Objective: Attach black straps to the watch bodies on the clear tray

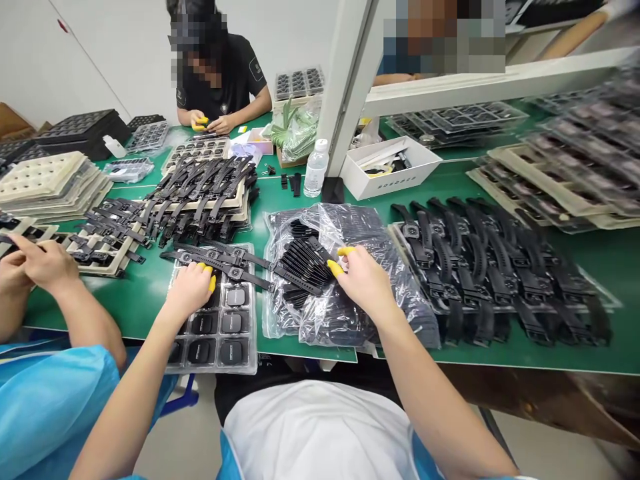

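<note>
My left hand [191,291], with yellow finger covers, curls over a clear plastic tray [253,333] of square black watch bodies [231,323]. What lies under its fingers is hidden. Just beyond its knuckles, several watches with black straps [235,272] lie across the back of the tray. At a plastic bag [343,320] of black straps, my right hand [367,280] pinches the end of one black watch strap [319,249] between yellow-covered thumb and finger. Beneath that strap a fan of dark straps [303,270] shows in the bag's opening.
Trays heaped with strapped watches stand behind [200,193] and to the right [480,260]. A water bottle [316,170] and white box [393,170] stand beyond the bag. A co-worker's hands [47,267] are at left; another person [220,80] sits opposite.
</note>
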Motion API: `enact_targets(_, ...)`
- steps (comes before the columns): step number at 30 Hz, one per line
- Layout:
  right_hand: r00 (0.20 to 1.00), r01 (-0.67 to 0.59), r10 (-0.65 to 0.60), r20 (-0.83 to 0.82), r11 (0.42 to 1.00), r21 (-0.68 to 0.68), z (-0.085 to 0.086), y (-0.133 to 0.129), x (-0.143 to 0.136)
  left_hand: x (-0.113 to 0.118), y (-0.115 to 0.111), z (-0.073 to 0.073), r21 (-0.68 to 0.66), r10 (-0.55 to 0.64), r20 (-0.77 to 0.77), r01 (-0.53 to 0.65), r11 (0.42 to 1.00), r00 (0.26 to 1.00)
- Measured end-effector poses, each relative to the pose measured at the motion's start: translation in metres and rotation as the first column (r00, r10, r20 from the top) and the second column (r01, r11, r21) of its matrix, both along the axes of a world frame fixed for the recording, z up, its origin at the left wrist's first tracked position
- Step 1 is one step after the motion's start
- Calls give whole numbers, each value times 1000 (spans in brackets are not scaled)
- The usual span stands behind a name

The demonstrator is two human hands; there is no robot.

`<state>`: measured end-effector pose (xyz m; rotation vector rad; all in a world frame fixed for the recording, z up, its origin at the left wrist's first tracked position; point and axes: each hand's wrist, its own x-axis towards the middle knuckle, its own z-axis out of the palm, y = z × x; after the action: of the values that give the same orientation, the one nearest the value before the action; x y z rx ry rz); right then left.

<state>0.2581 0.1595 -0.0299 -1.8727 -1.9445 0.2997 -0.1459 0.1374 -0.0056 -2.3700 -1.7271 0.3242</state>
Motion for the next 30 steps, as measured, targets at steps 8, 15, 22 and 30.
enact_targets(8,998,14,-5,58,989,-150,-8,-19,7,-6,-2,8,-14,84,260,-84,996,962)
enact_targets(15,925,39,-2,-381,995,88,8,2,26,12,-5,42,-86,226,868,-315,945,442)
enact_targets(22,300,-148,145,-943,984,104,47,16,-55,84,25,21,-99,94,991,-50,994,-96)
enact_targets(30,18,-687,-146,-989,717,-118,-4,-9,-118,108,22,-24,71,-119,963,203,977,240)
